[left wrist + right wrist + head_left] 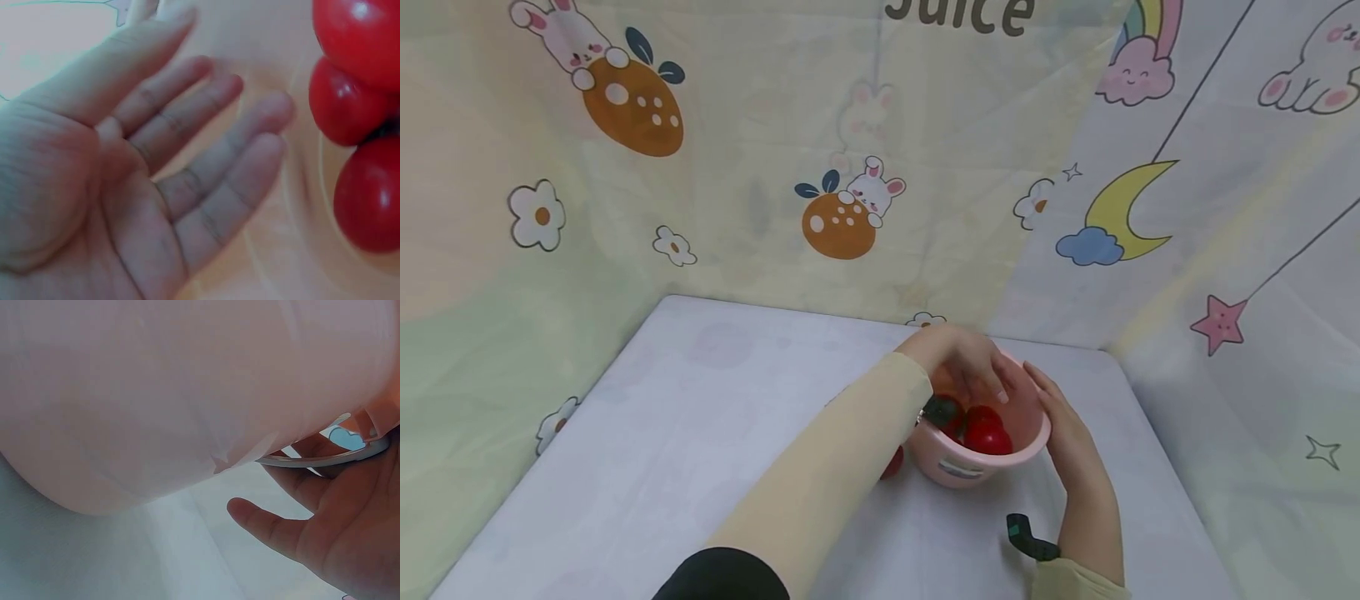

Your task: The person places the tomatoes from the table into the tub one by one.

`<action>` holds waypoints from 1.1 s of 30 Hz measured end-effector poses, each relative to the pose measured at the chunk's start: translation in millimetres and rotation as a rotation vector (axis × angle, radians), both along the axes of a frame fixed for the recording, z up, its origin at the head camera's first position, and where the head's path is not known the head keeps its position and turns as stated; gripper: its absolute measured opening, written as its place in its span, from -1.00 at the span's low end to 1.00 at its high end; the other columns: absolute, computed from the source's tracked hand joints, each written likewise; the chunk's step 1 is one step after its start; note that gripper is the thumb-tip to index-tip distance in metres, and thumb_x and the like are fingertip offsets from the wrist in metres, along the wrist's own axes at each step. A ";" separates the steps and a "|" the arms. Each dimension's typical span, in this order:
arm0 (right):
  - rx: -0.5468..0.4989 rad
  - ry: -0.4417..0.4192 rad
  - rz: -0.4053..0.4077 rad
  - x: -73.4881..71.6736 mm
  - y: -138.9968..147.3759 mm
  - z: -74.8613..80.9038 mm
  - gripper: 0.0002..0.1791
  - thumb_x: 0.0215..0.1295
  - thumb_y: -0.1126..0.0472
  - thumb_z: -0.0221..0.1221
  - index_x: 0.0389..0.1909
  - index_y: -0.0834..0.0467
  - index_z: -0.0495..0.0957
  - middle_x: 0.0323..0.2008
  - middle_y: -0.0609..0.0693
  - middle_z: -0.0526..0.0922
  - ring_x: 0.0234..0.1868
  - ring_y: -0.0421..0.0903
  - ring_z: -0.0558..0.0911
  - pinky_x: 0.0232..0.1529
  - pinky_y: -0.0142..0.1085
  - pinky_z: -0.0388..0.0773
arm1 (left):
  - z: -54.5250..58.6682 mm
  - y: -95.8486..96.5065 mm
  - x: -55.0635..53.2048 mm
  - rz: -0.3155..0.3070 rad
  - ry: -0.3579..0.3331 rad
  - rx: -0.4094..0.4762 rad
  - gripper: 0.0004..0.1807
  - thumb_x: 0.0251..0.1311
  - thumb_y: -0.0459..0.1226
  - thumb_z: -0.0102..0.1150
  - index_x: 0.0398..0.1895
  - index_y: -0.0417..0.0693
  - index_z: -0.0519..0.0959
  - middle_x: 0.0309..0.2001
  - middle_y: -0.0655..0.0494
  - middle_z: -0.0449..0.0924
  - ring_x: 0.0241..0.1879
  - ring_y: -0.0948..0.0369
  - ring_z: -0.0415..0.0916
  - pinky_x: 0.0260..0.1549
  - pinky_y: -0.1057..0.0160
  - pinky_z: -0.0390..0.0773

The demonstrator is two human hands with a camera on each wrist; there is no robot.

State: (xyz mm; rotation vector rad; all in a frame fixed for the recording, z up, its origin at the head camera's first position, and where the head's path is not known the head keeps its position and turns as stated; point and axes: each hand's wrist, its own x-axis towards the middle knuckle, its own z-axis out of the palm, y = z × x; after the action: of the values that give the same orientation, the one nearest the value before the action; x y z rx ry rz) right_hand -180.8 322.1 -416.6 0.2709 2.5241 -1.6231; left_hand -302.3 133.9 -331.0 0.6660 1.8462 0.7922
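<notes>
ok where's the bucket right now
In the head view, the bucket stands right of centre on the table, with the left hand inside it and the right hand at its right side.

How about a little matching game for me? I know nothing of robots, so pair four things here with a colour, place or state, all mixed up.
Column one
1. Bucket
2. Right hand
3. Round fruit in the bucket
4. Left hand

Column two
A. Red and shiny
B. Holding nothing, fingers within the bucket's rim
C. Pink, standing on the table
D. Against the outer side of the bucket

Right pairs: 1-C, 2-D, 3-A, 4-B.
</notes>
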 end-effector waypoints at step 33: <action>-0.037 0.043 0.017 -0.9 -0.8 -0.9 -0.38 0.44 -0.39 -0.25 0.49 -0.51 -0.04 0.59 -0.15 -0.05 0.58 0.21 -0.10 0.31 0.30 0.29 | -38.7 -204.4 6.3 0.238 0.368 0.224 -0.47 0.23 0.10 0.23 0.29 0.49 0.45 0.24 0.35 0.51 -0.05 0.04 0.69 -0.10 0.17 0.68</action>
State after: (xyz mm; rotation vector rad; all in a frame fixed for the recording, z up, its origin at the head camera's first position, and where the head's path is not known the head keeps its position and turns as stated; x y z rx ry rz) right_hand -181.7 321.3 -417.5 0.2121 2.5172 -1.6844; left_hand -296.1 -70.5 -369.7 0.7822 2.2190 1.1020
